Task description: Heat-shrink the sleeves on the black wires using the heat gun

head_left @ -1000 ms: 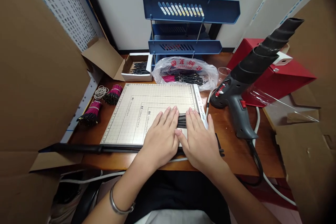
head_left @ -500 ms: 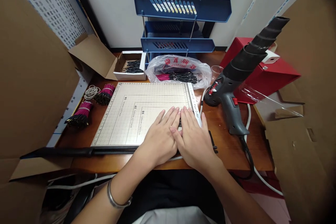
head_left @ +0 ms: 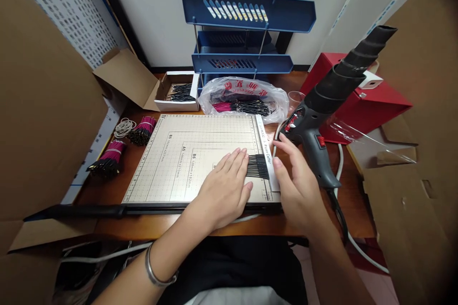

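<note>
My left hand (head_left: 226,183) lies flat on the paper cutter (head_left: 157,176), its straight fingers side by side over a row of thin black wires (head_left: 258,167). The wires lie parallel, and their right ends reach the white strip (head_left: 267,155) along the cutter's right edge. Whatever lies beneath my left palm is hidden. My right hand (head_left: 299,188) is beside that strip with thumb and fingers apart and nothing visible in it. The cutter's black handle (head_left: 89,210) is down along the near edge, pointing left.
A heat gun (head_left: 318,119) stands nozzle-up at the right, before a red box (head_left: 375,114). Tied pink-and-black bundles (head_left: 107,159) lie left. Behind the cutter are a plastic bag (head_left: 243,100) of similar pieces, a small carton (head_left: 177,97) and a blue tray rack (head_left: 246,9).
My right hand has moved right, off the board and away from my left hand, uncovering the black wires. My left hand remains flat in nearly the same place.
</note>
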Motion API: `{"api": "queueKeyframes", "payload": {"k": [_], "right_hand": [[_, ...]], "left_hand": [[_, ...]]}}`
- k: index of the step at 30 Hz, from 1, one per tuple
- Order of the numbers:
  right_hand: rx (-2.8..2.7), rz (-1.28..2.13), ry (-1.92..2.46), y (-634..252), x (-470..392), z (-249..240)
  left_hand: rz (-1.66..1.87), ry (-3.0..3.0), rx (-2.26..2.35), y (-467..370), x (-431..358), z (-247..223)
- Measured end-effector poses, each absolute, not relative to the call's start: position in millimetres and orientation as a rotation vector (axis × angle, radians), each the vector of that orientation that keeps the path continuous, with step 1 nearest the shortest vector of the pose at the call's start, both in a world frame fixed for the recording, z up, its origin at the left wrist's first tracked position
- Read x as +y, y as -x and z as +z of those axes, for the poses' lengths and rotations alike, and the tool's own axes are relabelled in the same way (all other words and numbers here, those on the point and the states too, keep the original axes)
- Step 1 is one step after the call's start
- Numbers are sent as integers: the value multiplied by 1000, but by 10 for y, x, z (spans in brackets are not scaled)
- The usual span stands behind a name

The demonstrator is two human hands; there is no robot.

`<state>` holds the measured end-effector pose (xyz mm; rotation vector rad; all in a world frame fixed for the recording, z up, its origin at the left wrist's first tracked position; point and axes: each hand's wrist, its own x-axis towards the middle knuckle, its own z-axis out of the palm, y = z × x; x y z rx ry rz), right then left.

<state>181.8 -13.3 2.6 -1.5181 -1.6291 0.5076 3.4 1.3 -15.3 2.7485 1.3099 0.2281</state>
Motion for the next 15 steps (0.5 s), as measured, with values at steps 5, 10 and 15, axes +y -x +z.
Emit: {"api": "queueKeyframes", "payload": {"k": [5,10,15], "right_hand": [[-1734,529,1555,-1865,148,-81],[-1850,563,1593,-1796,308,-165],[-1865,604,1633,-1851,271,-176]], "left_hand": [[236,-2763,1303,-36,23,-159],[213,-2774,1298,-39,26,-153],[190,-2775,1291,-46,30,-138]]}}
